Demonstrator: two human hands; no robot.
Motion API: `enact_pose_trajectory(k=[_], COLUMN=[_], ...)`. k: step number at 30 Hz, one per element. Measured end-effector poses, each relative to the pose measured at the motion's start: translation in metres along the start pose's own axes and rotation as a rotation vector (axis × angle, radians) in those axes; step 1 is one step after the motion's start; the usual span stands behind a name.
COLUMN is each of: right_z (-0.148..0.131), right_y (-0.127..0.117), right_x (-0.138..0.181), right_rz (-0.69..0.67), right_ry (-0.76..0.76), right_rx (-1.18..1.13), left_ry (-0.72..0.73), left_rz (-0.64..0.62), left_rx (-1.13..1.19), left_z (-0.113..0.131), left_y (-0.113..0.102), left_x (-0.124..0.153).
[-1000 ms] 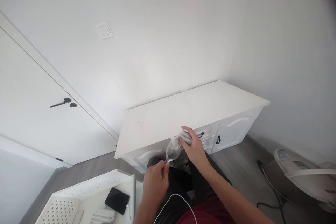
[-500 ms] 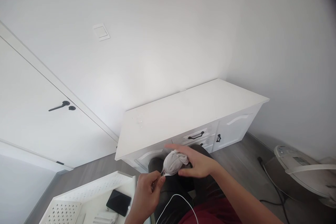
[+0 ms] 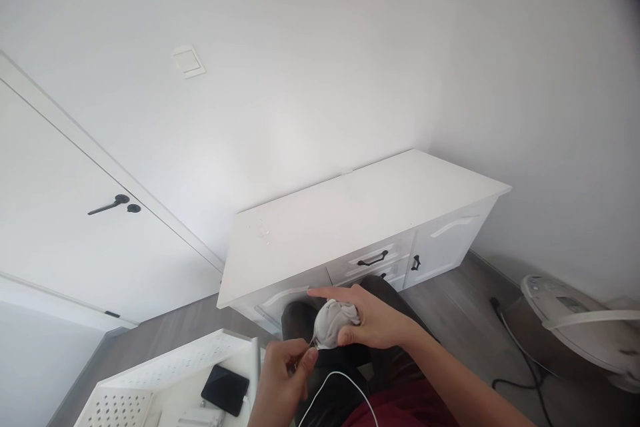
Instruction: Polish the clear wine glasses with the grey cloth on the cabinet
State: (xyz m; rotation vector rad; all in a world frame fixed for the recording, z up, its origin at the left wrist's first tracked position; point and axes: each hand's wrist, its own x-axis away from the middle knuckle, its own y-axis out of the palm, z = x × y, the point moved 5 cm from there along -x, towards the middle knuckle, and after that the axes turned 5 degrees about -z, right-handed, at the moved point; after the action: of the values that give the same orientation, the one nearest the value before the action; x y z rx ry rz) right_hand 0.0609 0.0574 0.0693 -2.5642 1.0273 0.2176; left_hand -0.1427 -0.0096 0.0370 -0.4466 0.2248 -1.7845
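Note:
A clear stemmed glass lies on its side over my lap, its bowl stuffed and wrapped with a grey cloth (image 3: 336, 320). My right hand (image 3: 373, 320) cups the cloth-covered bowl, its index finger stretched out over the top. Lower down, my left hand (image 3: 284, 373) pinches the glass stem (image 3: 314, 344) between thumb and fingers. Most of the glass is hidden by the cloth and my right hand.
A white sideboard (image 3: 350, 220) with black drawer handles stands ahead against the wall. A white perforated cart (image 3: 165, 373) at lower left carries a black phone (image 3: 225, 389) with a white cable. A door (image 3: 60, 213) is at left, a white appliance (image 3: 580, 327) on the floor at right.
Glass and hands dropped from in front of the sideboard drawers toward my lap. The cloth now fills and covers the bowl, and my right hand has curled closer round it.

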Motion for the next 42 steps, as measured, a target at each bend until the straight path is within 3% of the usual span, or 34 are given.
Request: enact_pose_trajectory(k=[3,6,8,12,14,16,19,20,21,23,27,28,30,32,35,37,39,42], right_z=[-0.008,-0.014,-0.008,0.02,0.019,0.006,-0.02,-0.026,-0.028,-0.022,0.011,0.015,0.016,0.006,-0.012,-0.015,-0.006,0.017], right_y=[-0.004,-0.004,-0.007,-0.013,-0.013,-0.017,-0.022,-0.022,-0.021,-0.022,-0.024,-0.022,-0.021,-0.023,-0.031,-0.04,-0.058,-0.084], right_x=[0.002,0.004,0.001,0.006,0.008,0.008,0.011,0.013,0.015,0.015,0.015,0.015,0.013,0.012,0.019,0.027,0.034,0.05], right_rz=[0.093,0.0,0.035,0.405,0.425,0.321,-0.002,-0.11,-0.188,-0.169,0.26,0.32,0.299,0.186,-0.01,-0.043,0.161,0.763], right_ry=[-0.275,-0.413,-0.254,0.328,0.391,0.268,-0.018,-0.075,-0.091,0.007,0.383,0.423,0.405,0.293,0.056,-0.023,0.04,0.18], right_rx=[-0.01,0.071,0.064,-0.168,-0.194,-0.129,-0.047,-0.027,-0.003,0.031,-0.125,-0.17,-0.193,-0.16,-0.106,-0.05,-0.028,-0.14], left_ry=[-0.241,-0.322,-0.241,0.148,0.222,0.108,-0.177,-0.233,-0.254,-0.209,0.091,0.157,0.198,0.093,-0.123,-0.215,-0.23,-0.1], left_rz=[-0.276,-0.405,-0.32,0.127,0.22,0.062,-0.412,-0.503,-0.517,-0.358,0.132,0.205,0.233,0.092,-0.257,-0.417,-0.39,-0.028], left_rx=[0.558,0.764,0.58,-0.134,-0.221,-0.003,0.559,0.69,0.751,0.633,-0.099,-0.218,-0.254,-0.029,0.506,0.782,0.899,0.816], left_z=[-0.003,0.001,0.004,0.027,0.032,0.02,-0.001,-0.004,-0.007,-0.011,0.005,0.011,0.014,0.006,-0.008,-0.012,-0.016,-0.017], left_y=[0.023,0.033,0.027,0.001,0.0,0.012,0.048,0.057,0.06,0.054,0.024,0.02,0.02,0.03,0.059,0.077,0.084,0.071], left_x=[-0.003,-0.007,-0.014,-0.019,-0.017,-0.019,-0.015,-0.013,-0.012,-0.015,-0.015,-0.013,-0.01,-0.011,-0.01,-0.009,-0.011,-0.017])
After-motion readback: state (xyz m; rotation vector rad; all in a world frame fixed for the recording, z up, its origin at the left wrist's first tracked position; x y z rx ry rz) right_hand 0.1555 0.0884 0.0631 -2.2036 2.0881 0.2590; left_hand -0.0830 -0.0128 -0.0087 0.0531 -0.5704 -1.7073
